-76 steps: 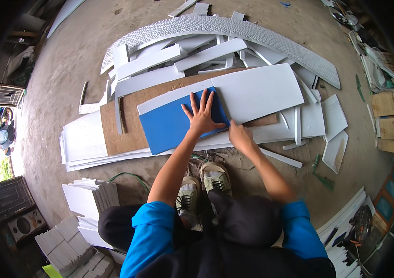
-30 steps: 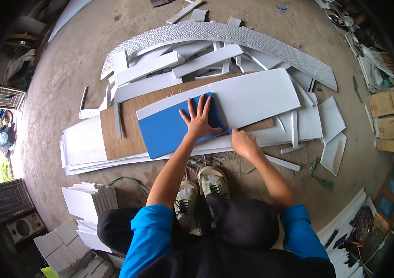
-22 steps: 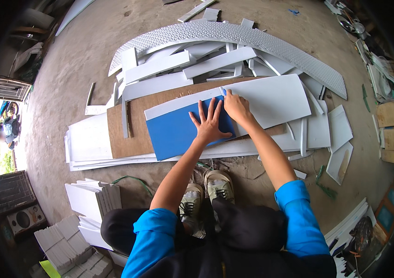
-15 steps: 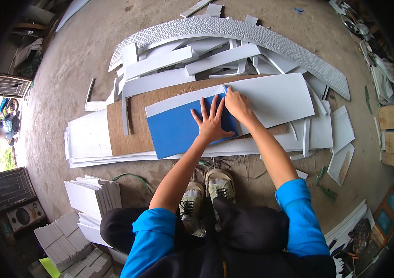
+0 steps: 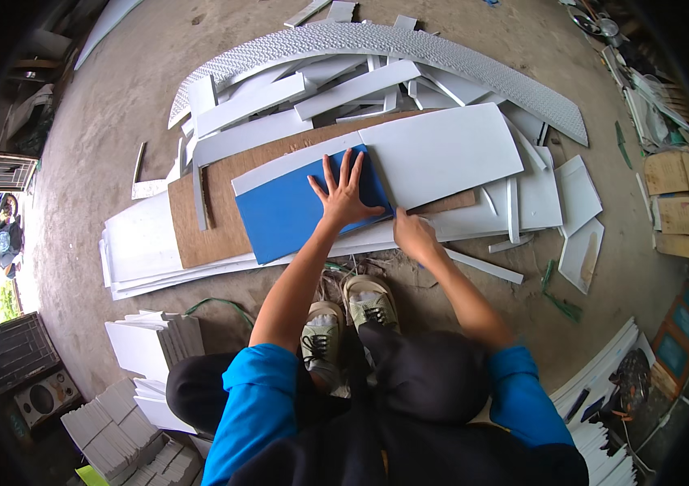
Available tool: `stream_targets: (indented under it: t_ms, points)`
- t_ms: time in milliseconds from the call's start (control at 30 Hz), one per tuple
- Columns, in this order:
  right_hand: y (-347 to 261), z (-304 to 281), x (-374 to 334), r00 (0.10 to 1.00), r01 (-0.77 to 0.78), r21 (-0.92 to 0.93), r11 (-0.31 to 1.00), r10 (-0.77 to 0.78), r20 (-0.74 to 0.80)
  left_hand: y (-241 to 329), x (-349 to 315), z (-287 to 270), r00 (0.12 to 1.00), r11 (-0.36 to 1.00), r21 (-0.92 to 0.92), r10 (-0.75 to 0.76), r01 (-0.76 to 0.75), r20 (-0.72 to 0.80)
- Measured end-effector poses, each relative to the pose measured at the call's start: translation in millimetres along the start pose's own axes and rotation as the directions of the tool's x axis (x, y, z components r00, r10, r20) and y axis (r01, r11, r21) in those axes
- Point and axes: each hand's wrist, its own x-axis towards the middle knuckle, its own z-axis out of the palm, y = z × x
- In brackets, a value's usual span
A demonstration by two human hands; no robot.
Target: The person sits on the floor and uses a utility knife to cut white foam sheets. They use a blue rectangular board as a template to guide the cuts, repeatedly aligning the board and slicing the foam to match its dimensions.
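A blue rectangular panel lies flat on the left part of a long white board. My left hand presses on the panel's right part, fingers spread wide. Just off the panel's lower right corner, at the white board's near edge, is my right hand, closed in a grip. What it holds is mostly hidden; only a small bluish bit shows below the palm. Under the white board lies a brown wooden board, resting on a stack of large white sheets.
Beyond the boards is a heap of white offcuts, with a long bumpy white strip across it. White block stacks stand at my lower left. My shoes are just below the sheets. Loose white pieces lie at right.
My right hand has moved toward me along the blue panel's right edge, from its far corner to its near corner. My left hand stays spread on the panel. The whole view has shifted slightly.
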Motion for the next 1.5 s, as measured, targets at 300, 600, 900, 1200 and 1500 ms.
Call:
stream_targets:
  t_ms: [300, 600, 900, 1200, 1500]
  points:
    - [13.9, 30.2, -38.8, 0.995, -0.001, -0.079, 0.997, -0.007, -0.100, 1.7, -0.2, -1.8, 1.000, 1.000, 0.008, 0.014, -0.014, 0.015]
    - [4.1, -2.0, -8.4, 0.889, 0.100, 0.217, 0.971, 0.011, -0.459, 20.0, -50.8, 9.0, 0.953, 0.973, 0.074, 0.230, -0.219, -0.198]
    - [-3.6, 13.6, 72.3, 0.934, 0.139, 0.567, 0.812, 0.081, -0.347, -38.2, -33.8, -10.7, 0.944, 0.976, 0.172, 0.178, -0.134, -0.276]
    - [-6.2, -1.0, 72.6, 0.964, 0.121, 0.744, 0.657, 0.100, -0.245, -172.2, -3.7, -66.9, 0.942, 0.981, 0.170, -0.033, 0.094, -0.335]
    - [0.0, -23.5, 68.9, 0.983, 0.020, 0.918, 0.397, 0.158, -0.090, -67.8, 77.0, -44.9, 0.936, 0.948, -0.085, 0.284, -0.307, -0.210]
